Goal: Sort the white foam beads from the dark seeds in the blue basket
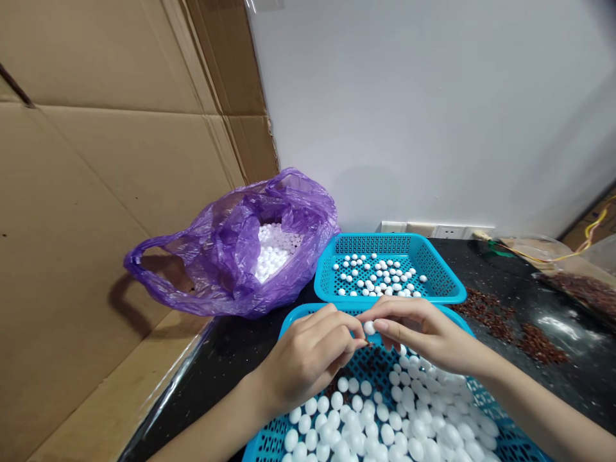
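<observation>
My right hand (423,337) pinches a small white ball (369,327) between thumb and fingertips. My left hand (310,356) is closed in a pinch right beside it, its fingertips on a tiny dark brown bit (369,344) under the ball. Both hands hover over the near blue perforated basket (289,321), which holds several white balls and some brown bits. Behind it stands a second blue basket (436,273) with several scattered white balls.
A purple plastic bag (231,247) full of white balls lies at the left, against brown cardboard (96,192). Reddish-brown bits (486,311) are strewn on the black countertop (568,366) at the right. A clear bag (572,273) and wall sockets (447,231) lie behind.
</observation>
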{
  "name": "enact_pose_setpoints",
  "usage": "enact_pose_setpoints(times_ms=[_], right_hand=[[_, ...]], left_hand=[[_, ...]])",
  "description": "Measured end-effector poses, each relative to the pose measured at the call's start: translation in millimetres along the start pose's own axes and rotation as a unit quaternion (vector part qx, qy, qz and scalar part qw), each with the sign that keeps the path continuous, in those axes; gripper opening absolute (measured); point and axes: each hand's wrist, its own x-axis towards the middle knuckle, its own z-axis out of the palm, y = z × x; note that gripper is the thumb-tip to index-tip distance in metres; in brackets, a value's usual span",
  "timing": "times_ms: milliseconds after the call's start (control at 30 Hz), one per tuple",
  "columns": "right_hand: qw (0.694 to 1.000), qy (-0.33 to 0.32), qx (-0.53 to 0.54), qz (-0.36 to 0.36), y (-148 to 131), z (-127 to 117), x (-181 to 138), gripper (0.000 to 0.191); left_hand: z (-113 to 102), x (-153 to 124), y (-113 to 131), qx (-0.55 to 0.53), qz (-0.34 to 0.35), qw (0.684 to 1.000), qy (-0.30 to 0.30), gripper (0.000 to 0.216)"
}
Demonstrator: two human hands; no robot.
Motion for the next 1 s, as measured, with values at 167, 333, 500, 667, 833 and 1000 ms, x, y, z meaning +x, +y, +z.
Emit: enact_pose_setpoints(times_ms=[167, 333, 500, 667, 833, 1000], right_hand=[[0.999, -0.013, 0.047, 0.005, -0.8, 1.5, 0.5, 0.024], [1.0, -0.013, 0.02, -0.001, -3.6, 1.1, 0.7, 0.025], [1.0, -0.019, -0.01, -0.014, -4.1, 0.4, 1.2, 0.025], [1.0, -0.025, 0.003, -0.01, -3.5, 1.0, 0.2, 0.025], [1.0, -0.009, 0.01, -0.01, -3.4, 1.2, 0.2, 0.025], [1.0, 0.0, 0.013, -0.009, -3.6, 1.4, 1.2, 0.024]], left_hand=[[-0.8, 0.4, 0.8, 0.007, -0.002, 1.0, -0.001, 0.023], [-1.0, 1.1, 1.3, -0.002, -0.001, 1.0, 0.002, 0.024], [-0.8, 1.2, 1.1, -0.011, 0.0, 1.0, 0.002, 0.027], [-1.7, 2.2, 2.1, 0.003, 0.008, 1.0, 0.005, 0.027], [-2.7, 3.8, 2.6, 0.023, 0.018, 0.999, 0.027, 0.025], [-3.5, 2.2, 0.7, 0.025, 0.005, 0.999, 0.02, 0.021]])
